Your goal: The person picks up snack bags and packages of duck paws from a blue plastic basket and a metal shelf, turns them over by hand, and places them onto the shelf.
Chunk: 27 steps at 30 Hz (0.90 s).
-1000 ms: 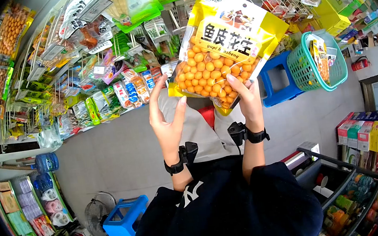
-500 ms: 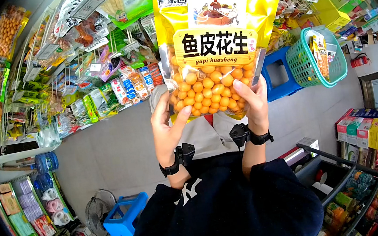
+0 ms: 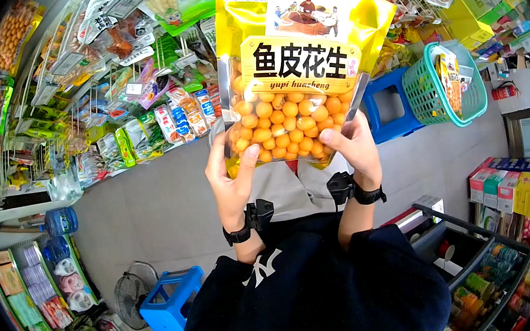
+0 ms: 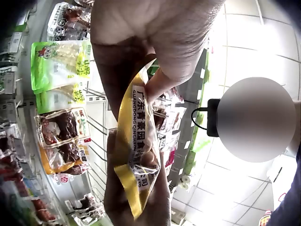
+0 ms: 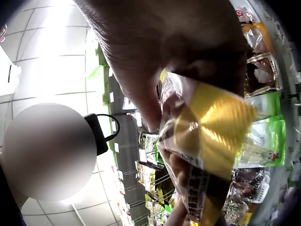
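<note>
Head view: my left hand and right hand are holding a yellow snack bag by its near corners.

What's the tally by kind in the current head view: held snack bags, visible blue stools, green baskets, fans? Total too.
Held snack bag: 1
Blue stools: 2
Green basket: 1
Fan: 1
Total: 5
</note>
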Each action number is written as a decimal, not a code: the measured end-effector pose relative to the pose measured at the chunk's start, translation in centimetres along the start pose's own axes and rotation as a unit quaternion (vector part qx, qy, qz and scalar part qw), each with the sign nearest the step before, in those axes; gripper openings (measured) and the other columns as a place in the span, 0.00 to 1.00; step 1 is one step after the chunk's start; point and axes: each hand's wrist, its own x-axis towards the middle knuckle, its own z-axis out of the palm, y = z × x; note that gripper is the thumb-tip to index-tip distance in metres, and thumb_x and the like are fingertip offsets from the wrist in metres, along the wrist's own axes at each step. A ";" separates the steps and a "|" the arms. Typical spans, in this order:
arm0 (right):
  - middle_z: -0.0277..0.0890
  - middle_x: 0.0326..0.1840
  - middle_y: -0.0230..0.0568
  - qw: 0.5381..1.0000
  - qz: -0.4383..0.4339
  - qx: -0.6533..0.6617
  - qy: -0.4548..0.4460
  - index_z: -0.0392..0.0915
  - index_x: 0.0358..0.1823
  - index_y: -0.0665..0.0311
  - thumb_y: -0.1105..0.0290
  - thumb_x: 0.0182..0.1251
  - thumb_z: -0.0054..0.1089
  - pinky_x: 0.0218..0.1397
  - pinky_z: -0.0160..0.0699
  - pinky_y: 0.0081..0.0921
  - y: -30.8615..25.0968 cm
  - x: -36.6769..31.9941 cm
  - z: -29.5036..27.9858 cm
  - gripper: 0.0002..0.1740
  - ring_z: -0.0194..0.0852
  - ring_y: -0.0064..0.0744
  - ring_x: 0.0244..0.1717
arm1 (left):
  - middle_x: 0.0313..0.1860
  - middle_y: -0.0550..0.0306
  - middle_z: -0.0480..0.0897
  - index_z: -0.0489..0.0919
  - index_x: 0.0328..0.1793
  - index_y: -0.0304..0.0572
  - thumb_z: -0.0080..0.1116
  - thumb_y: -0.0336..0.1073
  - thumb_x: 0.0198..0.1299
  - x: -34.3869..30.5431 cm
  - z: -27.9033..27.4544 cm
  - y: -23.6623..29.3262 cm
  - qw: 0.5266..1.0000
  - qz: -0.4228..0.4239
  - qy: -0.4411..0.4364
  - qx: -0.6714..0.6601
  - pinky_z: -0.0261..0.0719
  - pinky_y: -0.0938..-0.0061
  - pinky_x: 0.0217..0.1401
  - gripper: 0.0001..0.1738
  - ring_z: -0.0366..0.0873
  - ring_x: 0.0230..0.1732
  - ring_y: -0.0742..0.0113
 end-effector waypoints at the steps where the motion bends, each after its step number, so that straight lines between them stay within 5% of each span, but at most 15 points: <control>1: 0.77 0.44 0.41 1.000 -0.006 0.001 0.010 0.62 0.56 0.70 0.73 0.52 0.67 0.42 0.77 0.21 0.3 0.1 0.0 0.31 0.78 0.27 0.41 | 0.43 0.56 0.77 0.71 0.51 0.29 0.60 0.32 0.56 0.1 -0.1 0.1 1.000 0.004 0.004 0.018 0.69 0.79 0.49 0.19 0.72 0.44 0.74; 8: 0.77 0.44 0.37 0.994 0.031 -0.028 -0.101 0.64 0.56 0.68 0.77 0.48 0.69 0.39 0.76 0.20 -0.7 0.3 -0.1 0.32 0.76 0.22 0.38 | 0.42 0.57 0.77 0.71 0.50 0.30 0.59 0.32 0.56 0.0 0.0 0.4 0.999 0.015 0.032 0.037 0.68 0.79 0.50 0.18 0.71 0.44 0.74; 21: 0.79 0.41 0.39 0.997 -0.004 -0.070 -0.031 0.69 0.52 0.70 0.74 0.46 0.70 0.38 0.74 0.17 -1.0 -0.2 0.4 0.29 0.78 0.22 0.38 | 0.45 0.56 0.76 0.70 0.53 0.30 0.59 0.33 0.56 0.0 -0.1 0.3 1.000 0.018 0.004 0.014 0.67 0.78 0.52 0.20 0.71 0.46 0.72; 23: 0.74 0.49 0.45 0.996 0.020 -0.089 -0.025 0.65 0.53 0.72 0.79 0.45 0.69 0.50 0.74 0.24 -0.7 -0.3 -0.1 0.32 0.76 0.31 0.47 | 0.47 0.55 0.76 0.69 0.55 0.29 0.58 0.33 0.57 -0.1 0.0 0.7 1.000 0.004 -0.005 -0.008 0.67 0.77 0.53 0.22 0.71 0.48 0.71; 27: 0.74 0.49 0.46 0.996 0.010 -0.083 -0.018 0.64 0.54 0.73 0.79 0.46 0.68 0.51 0.73 0.25 -0.7 -0.2 -0.2 0.32 0.75 0.31 0.48 | 0.49 0.54 0.76 0.67 0.57 0.28 0.56 0.33 0.59 -0.3 -0.1 0.5 1.000 -0.006 -0.025 -0.007 0.66 0.78 0.54 0.22 0.71 0.50 0.71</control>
